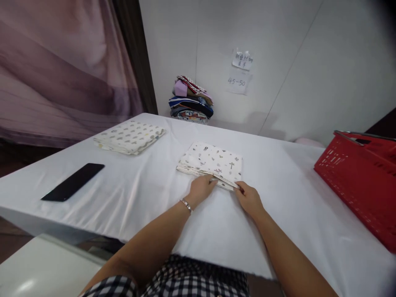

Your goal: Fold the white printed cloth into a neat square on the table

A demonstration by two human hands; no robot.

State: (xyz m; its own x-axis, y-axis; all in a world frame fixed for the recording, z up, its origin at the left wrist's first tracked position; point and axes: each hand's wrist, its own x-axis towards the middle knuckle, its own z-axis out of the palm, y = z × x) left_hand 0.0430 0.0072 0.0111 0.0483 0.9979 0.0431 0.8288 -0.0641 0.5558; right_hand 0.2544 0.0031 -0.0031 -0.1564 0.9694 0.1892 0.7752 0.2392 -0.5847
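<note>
A folded white cloth with small printed plants and shapes lies on the white-covered table in front of me. Its near edge shows several layers. My left hand, with a silver bracelet at the wrist, pinches that edge near its middle. At the near right corner, my right hand has thumb and fingers closed on the layers. Parts of the fingertips are hidden by the fabric. A second folded cloth, cream with grey-green shapes, rests farther left, apart from both hands.
A black phone-like slab lies at the table's left. On the right stands a red plastic basket with a metal handle. A stack of folded fabrics rises behind the table, by the wall with paper notes.
</note>
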